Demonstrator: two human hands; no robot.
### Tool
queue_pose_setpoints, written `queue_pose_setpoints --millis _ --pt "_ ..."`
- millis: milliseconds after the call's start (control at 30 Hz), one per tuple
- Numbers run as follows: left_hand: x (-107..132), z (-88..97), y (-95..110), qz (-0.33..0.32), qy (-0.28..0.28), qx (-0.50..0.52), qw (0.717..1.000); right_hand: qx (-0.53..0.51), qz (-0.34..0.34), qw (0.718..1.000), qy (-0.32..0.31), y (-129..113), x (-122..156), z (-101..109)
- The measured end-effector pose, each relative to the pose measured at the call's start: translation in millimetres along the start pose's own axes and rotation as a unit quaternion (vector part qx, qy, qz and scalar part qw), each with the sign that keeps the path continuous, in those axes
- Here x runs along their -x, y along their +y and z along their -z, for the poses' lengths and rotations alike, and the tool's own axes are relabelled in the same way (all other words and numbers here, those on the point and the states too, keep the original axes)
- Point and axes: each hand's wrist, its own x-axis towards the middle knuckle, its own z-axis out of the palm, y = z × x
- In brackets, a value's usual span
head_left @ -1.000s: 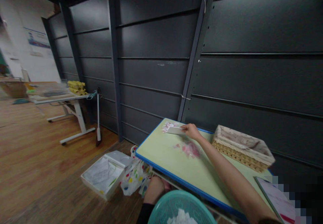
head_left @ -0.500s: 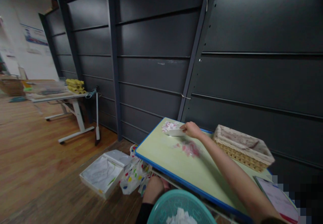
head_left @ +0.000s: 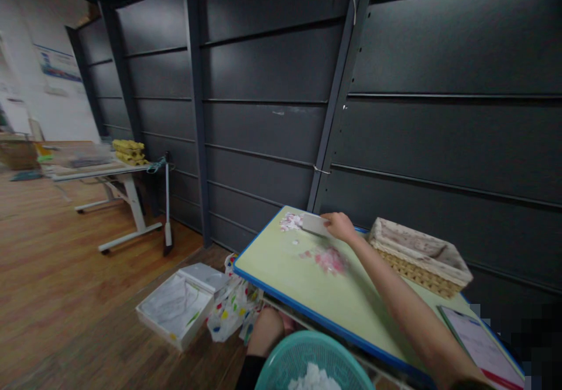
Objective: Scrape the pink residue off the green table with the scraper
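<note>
My right hand [head_left: 341, 226] reaches across to the far corner of the pale green, blue-edged table [head_left: 285, 273]. It is closed on a flat white card [head_left: 314, 224] tilted just above the tabletop. A small heap of pink and white scraps [head_left: 290, 221] lies at the corner just left of the card. A second pink heap [head_left: 330, 259] lies in front of my wrist. By the table's near edge a rounded skin-coloured shape [head_left: 267, 330] with a black sleeve sits beside a teal basket [head_left: 302, 358]. It may be my left hand, and no fingers show.
A lined wicker basket [head_left: 419, 256] stands at the back right of the table, and a printed sheet [head_left: 480, 346] lies near my elbow. On the wooden floor lie an open white box [head_left: 173, 308] and a spotted bag [head_left: 230, 308]. Another table [head_left: 100, 170] stands far left.
My right hand has drawn the white card a little right and lifted its edge off the corner heap. The view has shifted slightly.
</note>
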Motion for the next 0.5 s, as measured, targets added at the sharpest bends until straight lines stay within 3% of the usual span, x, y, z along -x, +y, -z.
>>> queue_pose_setpoints --millis 300,500 --pt "3 1.4 5 0.011 0.02 0.025 0.999 -0.019 0.062 0.998 -0.026 -13 16 5" --pt "-6 -6.7 -13 0.04 -0.006 0.086 0.996 -0.027 0.085 0.995 -0.038 -28 23 12"
